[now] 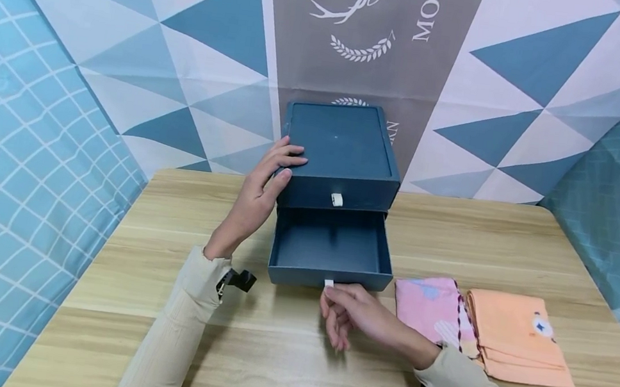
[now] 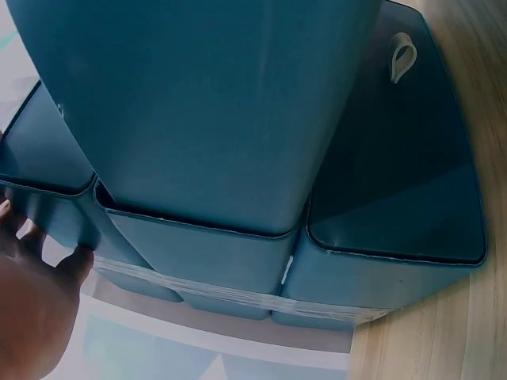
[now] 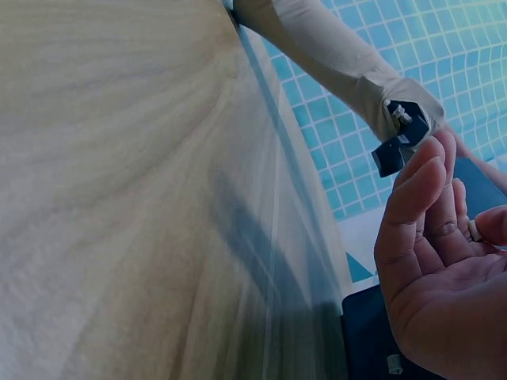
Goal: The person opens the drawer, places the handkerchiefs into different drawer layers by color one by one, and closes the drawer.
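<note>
A dark blue drawer cabinet [image 1: 340,139] stands on the table. Its middle drawer [image 1: 332,248] is pulled out and nothing shows inside it. My left hand [image 1: 259,181] rests on the cabinet's upper left edge, fingers spread over the top; in the left wrist view, its fingertips touch the side. At the front of the open drawer, my right hand [image 1: 361,316] pinches the small white pull tab [image 1: 328,283] between thumb and finger. The other fingers hang loosely bent below. Another white tab [image 1: 336,200] is on the closed top drawer. In the left wrist view, a closed bottom drawer [image 2: 388,174] has a loop tab.
Right of the cabinet lie a folded pink patterned cloth [image 1: 426,305] and a folded orange cloth [image 1: 519,335], side by side on the wooden table [image 1: 265,369]. A patterned fabric backdrop [image 1: 213,33] hangs close behind the cabinet.
</note>
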`<state>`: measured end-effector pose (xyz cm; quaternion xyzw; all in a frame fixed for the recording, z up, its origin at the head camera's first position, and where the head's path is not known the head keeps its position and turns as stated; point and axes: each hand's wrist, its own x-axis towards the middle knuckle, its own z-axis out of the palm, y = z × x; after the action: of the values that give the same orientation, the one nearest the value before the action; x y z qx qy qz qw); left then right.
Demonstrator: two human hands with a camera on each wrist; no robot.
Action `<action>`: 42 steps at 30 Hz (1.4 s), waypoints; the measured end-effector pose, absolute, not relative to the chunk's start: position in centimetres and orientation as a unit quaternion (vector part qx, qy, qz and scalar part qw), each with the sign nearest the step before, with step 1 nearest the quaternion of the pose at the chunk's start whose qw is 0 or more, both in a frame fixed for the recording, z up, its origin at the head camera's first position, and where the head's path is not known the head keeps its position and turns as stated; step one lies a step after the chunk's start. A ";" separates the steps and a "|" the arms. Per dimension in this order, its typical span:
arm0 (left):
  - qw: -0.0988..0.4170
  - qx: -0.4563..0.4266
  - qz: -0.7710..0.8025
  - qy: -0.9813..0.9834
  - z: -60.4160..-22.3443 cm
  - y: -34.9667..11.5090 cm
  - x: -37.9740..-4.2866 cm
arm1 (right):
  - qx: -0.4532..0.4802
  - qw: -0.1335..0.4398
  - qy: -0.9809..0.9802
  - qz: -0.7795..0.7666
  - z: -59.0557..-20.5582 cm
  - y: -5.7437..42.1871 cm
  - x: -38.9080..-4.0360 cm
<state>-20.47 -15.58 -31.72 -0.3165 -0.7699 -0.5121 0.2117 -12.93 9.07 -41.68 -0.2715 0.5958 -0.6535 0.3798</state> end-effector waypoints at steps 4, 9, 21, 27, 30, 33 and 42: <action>0.210 -0.315 -0.512 -0.771 -31.7 -15.5 -20.5 | -0.279 0.381 0.587 -0.657 -41.9 9.2 -12.6; 0.205 -0.313 -0.515 -0.771 -31.7 -15.5 -20.4 | -0.279 0.386 0.588 -0.653 -42.1 9.4 -12.2; 0.209 -0.307 -0.522 -0.768 -31.8 -15.7 -20.3 | -0.272 0.393 0.590 -0.651 -42.0 10.1 -11.5; 0.216 -0.311 -0.518 -0.767 -31.7 -15.8 -20.4 | -0.271 0.404 0.582 -0.651 -42.1 10.1 -11.4; 0.212 -0.311 -0.515 -0.770 -31.6 -15.7 -20.4 | -0.278 0.417 0.580 -0.642 -42.3 10.7 -11.3; 0.207 -0.312 -0.512 -0.773 -31.6 -15.6 -20.4 | -0.299 0.423 0.592 -0.618 -42.6 11.6 -11.2; 0.212 -0.317 -0.513 -0.769 -31.8 -15.6 -20.4 | -0.315 0.433 0.663 -0.524 -41.4 15.3 -12.0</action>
<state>-20.43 -15.58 -31.75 -0.3173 -0.7691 -0.5127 0.2118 -11.97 15.33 -41.38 -0.3149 0.6627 -0.5240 0.4326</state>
